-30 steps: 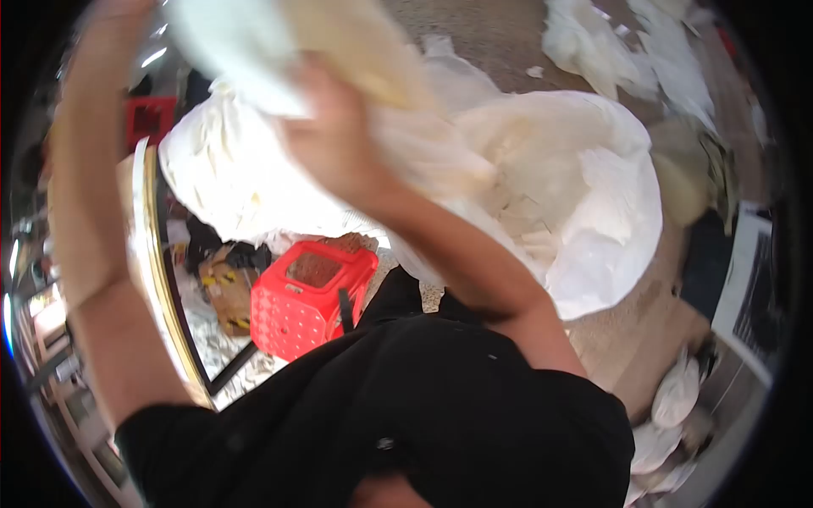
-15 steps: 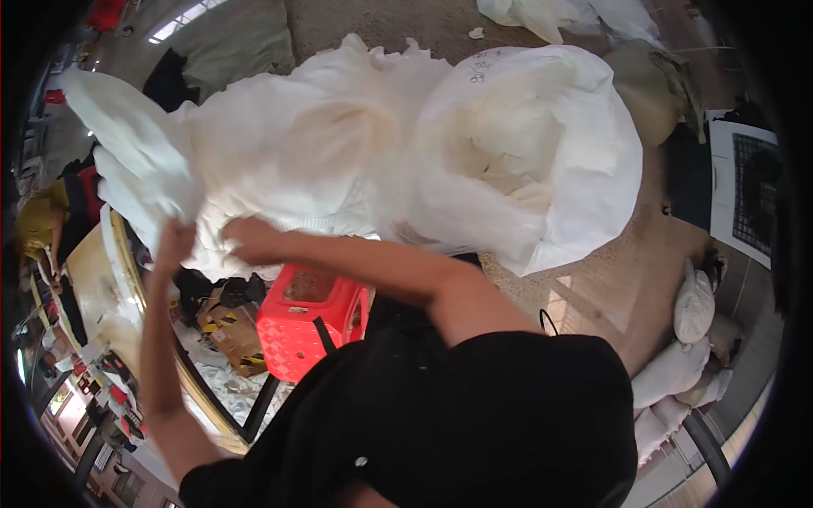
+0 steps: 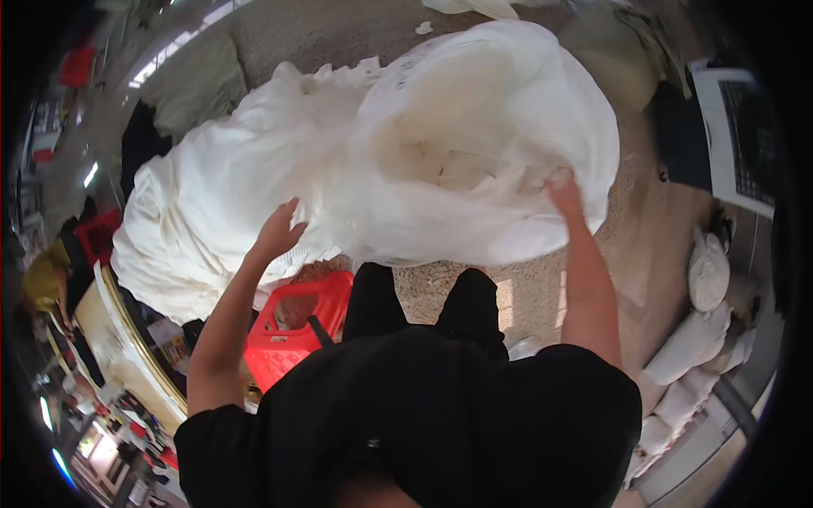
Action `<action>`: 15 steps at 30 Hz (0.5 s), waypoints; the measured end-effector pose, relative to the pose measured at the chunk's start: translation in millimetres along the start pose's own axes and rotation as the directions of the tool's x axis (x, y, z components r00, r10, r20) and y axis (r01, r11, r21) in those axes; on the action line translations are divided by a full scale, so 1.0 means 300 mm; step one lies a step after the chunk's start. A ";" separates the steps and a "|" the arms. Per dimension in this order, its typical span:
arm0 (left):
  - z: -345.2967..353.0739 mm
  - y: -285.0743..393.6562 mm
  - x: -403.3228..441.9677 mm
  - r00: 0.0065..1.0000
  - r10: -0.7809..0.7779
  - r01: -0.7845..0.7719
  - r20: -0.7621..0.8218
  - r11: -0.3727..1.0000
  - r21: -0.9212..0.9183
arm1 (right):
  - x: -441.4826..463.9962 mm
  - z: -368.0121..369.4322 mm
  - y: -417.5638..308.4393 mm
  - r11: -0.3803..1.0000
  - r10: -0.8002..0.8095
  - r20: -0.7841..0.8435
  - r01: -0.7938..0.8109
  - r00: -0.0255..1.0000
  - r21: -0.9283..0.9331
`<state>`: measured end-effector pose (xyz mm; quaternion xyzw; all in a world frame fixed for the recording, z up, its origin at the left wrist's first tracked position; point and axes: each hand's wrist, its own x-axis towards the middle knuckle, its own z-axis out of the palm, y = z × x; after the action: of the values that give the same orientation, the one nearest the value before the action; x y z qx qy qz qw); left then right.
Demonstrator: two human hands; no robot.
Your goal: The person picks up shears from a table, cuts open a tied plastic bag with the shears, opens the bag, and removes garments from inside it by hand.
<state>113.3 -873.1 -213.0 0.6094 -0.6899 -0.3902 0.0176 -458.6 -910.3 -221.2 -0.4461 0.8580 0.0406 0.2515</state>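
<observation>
My left hand is open, its fingers apart, over the near edge of a heap of white fabric on the left. To the right of the heap stands a large white bag with its wide mouth facing up and pale pieces inside. My right hand reaches into the mouth at the near right side of the bag. Its fingertips are blurred against white material, and I cannot make out whether they hold anything.
A red plastic stool stands left of my knees. Beside it runs a wooden table edge. Stuffed white sacks lie at the right, below a white framed unit. Another person is at the far left.
My hands have moved apart: the left came off the white cloth it held at the left, and the right swung across to the bag. The raised cloth is down on the heap.
</observation>
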 end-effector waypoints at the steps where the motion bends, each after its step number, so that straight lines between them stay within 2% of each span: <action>1: 0.023 0.097 0.080 0.999 0.046 -0.047 -0.013 0.995 -0.093 | 0.067 -0.016 0.195 0.994 0.040 -0.207 -0.059 0.977 -0.087; 2: 0.054 0.208 0.160 0.995 0.089 -0.094 -0.033 0.978 -0.186 | 0.041 -0.117 0.287 0.997 0.055 -0.265 -0.070 0.963 -0.046; 3: 0.095 0.332 0.229 0.997 0.079 -0.075 0.010 0.974 -0.214 | 0.093 -0.145 0.445 0.990 0.073 -0.301 -0.106 0.951 -0.097; 4: 0.147 0.459 0.288 0.991 0.128 -0.115 0.041 0.967 -0.227 | 0.102 -0.196 0.508 0.975 0.075 -0.270 -0.128 0.960 -0.183; 5: 0.212 0.582 0.332 0.982 0.186 -0.173 0.021 0.942 -0.289 | 0.101 -0.228 0.506 0.978 0.087 -0.258 -0.132 0.962 -0.163; 6: 0.298 0.680 0.378 0.976 0.215 -0.195 0.029 0.929 -0.313 | 0.083 -0.249 0.461 0.977 0.121 -0.156 -0.146 0.980 -0.154; 7: 0.380 0.776 0.422 0.952 0.305 -0.298 -0.024 0.905 -0.302 | 0.087 -0.261 0.437 0.977 0.149 -0.057 -0.156 0.987 -0.149; 8: 0.420 0.894 0.465 0.900 0.430 -0.435 -0.067 0.890 -0.135 | 0.120 -0.209 0.468 0.993 0.048 -0.075 -0.055 0.996 -0.105; 10: 0.501 1.057 0.539 0.905 0.408 -0.417 -0.122 0.906 -0.069 | 0.085 -0.223 0.397 0.990 -0.081 -0.015 0.079 0.997 -0.115; 11: 0.536 1.095 0.595 0.902 0.410 -0.417 -0.132 0.908 -0.031 | 0.098 -0.179 0.402 0.978 -0.200 -0.088 0.192 0.976 -0.085; 12: 0.566 1.101 0.646 0.906 0.400 -0.408 -0.140 0.913 -0.032 | 0.088 -0.151 0.382 0.915 -0.404 -0.221 0.393 0.888 -0.094; 13: 0.601 1.091 0.695 0.938 0.324 -0.326 -0.124 0.945 0.001 | 0.073 -0.170 0.326 0.909 -0.418 -0.091 0.416 0.904 -0.034; 14: 0.622 1.082 0.733 0.964 0.242 -0.240 -0.113 0.970 0.032 | 0.055 -0.165 0.275 0.772 -0.592 -0.280 0.632 0.755 0.071; 15: 0.618 1.079 0.763 0.966 0.227 -0.225 -0.128 0.974 0.027 | 0.074 -0.161 0.239 0.649 -0.750 -0.196 0.759 0.631 -0.041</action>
<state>-305.9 -988.1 -263.8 0.5512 -0.7546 -0.3407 0.1032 -544.5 -898.1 -200.7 -0.7597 0.6137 -0.1318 0.1698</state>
